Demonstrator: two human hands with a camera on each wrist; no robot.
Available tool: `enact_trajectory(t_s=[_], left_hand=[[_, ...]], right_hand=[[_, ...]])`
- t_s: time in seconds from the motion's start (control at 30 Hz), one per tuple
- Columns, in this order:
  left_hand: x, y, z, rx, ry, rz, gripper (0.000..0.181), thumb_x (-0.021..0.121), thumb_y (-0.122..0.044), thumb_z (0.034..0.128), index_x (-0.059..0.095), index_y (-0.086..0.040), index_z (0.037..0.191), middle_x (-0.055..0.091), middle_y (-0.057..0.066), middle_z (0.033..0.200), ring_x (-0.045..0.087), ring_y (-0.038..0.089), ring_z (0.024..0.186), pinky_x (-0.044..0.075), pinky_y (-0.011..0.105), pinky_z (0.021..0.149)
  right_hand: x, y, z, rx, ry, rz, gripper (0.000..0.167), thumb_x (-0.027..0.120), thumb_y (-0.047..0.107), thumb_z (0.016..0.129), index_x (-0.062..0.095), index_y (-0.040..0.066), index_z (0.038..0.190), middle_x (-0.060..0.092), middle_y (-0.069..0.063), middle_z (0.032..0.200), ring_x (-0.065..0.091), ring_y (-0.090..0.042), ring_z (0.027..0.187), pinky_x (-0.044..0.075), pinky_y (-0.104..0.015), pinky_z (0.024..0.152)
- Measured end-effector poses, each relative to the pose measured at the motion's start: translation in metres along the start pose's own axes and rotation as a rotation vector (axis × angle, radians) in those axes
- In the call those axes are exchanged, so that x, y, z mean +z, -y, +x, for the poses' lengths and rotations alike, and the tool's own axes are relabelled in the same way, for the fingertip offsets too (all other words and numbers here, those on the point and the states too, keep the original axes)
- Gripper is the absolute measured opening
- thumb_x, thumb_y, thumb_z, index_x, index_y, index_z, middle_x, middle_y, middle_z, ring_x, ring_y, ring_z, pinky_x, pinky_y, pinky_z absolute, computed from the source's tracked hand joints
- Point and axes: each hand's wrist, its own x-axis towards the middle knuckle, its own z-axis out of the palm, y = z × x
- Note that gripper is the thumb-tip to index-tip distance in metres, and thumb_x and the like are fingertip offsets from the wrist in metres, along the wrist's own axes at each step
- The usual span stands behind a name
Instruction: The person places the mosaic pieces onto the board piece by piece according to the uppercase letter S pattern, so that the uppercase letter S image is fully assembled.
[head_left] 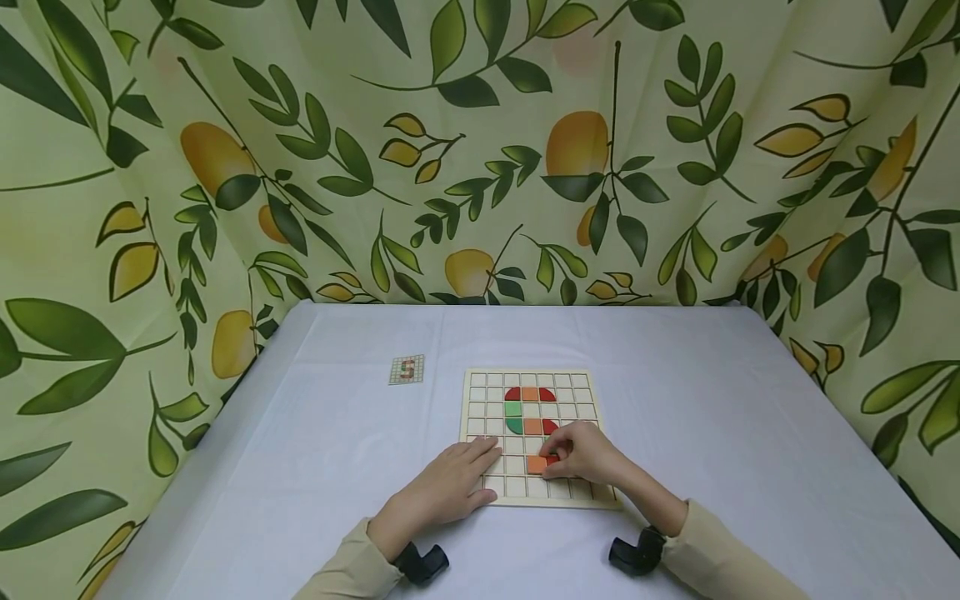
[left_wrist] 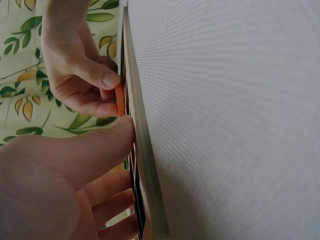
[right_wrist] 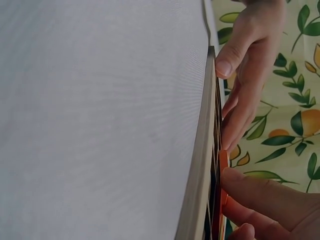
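A square wooden grid board (head_left: pixel 510 492) lies on the cloth. My left hand (head_left: pixel 450 483) rests on its left edge, fingers straight and thumb at the near left part. My right hand (head_left: pixel 588 454) pinches an orange square tile (head_left: pixel 536 465) by its right end, between thumb and fingertips, low on the board. A red piece (head_left: pixel 552 459) shows just right of that tile, partly covered by the fingers. Above sit red quarter-round pieces (head_left: pixel 513 393), orange squares (head_left: pixel 530 393), a light green square (head_left: pixel 513 408) and a green quarter-round piece (head_left: pixel 514 426). In the left wrist view the orange tile (left_wrist: pixel 120 100) stands edge-on.
A small card (head_left: pixel 407 369) with a coloured grid figure lies left of the board. White cloth (head_left: pixel 337 450) covers the table, and a leaf-patterned curtain (head_left: pixel 480 167) hangs behind it. Black wrist devices (head_left: pixel 637 552) sit below both cuffs.
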Motion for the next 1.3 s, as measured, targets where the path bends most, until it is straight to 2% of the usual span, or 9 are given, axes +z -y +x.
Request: enact_trajectory(t_s=[0.67,1.07,1.3], left_hand=[[0.001,0.001,0.000,0.006,-0.003,-0.006,0.059,0.054,-0.040,0.0957,0.040,-0.016,0.148,0.035,0.001,0.158,0.035,0.021,0.146,0.034,0.040,0.119],[0.000,0.001,0.000,0.009,-0.014,-0.007,0.059,0.055,-0.040,0.0954,0.041,-0.015,0.147,0.036,0.001,0.157,0.035,0.022,0.146,0.034,0.040,0.119],[-0.001,0.000,-0.001,0.022,-0.013,-0.011,0.059,0.056,-0.038,0.0951,0.041,-0.014,0.147,0.036,0.002,0.157,0.036,0.023,0.145,0.035,0.041,0.118]], right_hand=[[0.000,0.002,0.000,0.011,-0.019,-0.007,0.019,0.085,0.012,0.068,0.074,0.006,0.082,0.049,0.004,0.058,0.041,-0.004,0.055,0.033,-0.018,0.051],[-0.009,0.001,-0.002,0.003,-0.009,0.028,0.017,0.083,0.012,0.071,0.075,0.004,0.084,0.048,0.004,0.059,0.040,-0.003,0.055,0.032,-0.016,0.049],[-0.019,-0.002,-0.006,0.043,-0.015,0.061,0.020,0.082,0.013,0.073,0.074,0.003,0.087,0.048,0.004,0.062,0.042,-0.006,0.059,0.034,-0.017,0.051]])
